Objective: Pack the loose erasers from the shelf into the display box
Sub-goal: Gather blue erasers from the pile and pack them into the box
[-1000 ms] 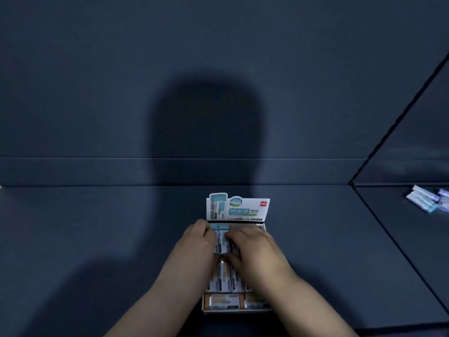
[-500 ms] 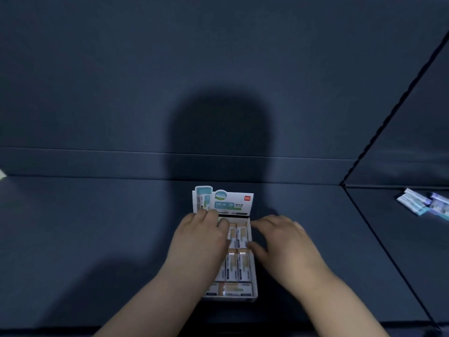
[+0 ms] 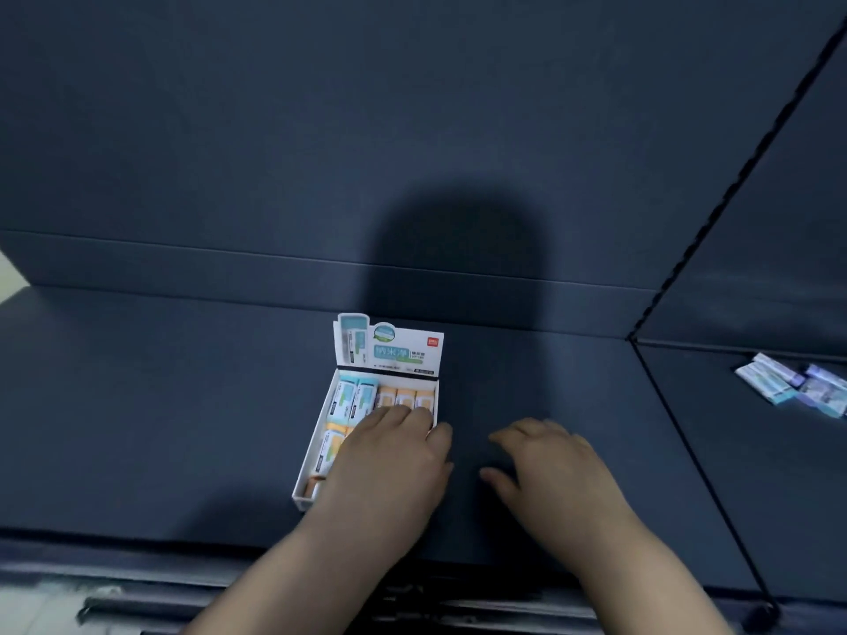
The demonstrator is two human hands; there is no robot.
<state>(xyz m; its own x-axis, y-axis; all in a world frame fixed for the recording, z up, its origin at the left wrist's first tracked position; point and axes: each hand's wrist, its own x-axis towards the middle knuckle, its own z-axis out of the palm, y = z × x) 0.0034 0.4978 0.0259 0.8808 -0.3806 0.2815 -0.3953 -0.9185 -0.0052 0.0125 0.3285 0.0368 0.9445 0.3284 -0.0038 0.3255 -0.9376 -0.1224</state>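
A white display box (image 3: 316,440) with an upright printed header card (image 3: 389,346) stands on the dark shelf (image 3: 160,405). Rows of packed erasers (image 3: 357,398) fill it, blue-sleeved at the back left, orange-sleeved beside them. My left hand (image 3: 389,456) lies flat over the box's right half, fingers resting on the erasers. To the right of the box, my right hand (image 3: 550,469) hovers over the bare shelf with relaxed fingers and holds nothing. Several loose erasers (image 3: 797,382) lie on the neighbouring shelf section at the far right.
A dark back panel (image 3: 412,153) rises behind the shelf. A black seam (image 3: 687,451) divides this shelf section from the right one. The shelf's front edge (image 3: 137,538) runs along the bottom, with a metal rail below it.
My right hand has left the box and moved right onto the open shelf. My left hand has slid from the box's left side to its right half. The camera has swung right.
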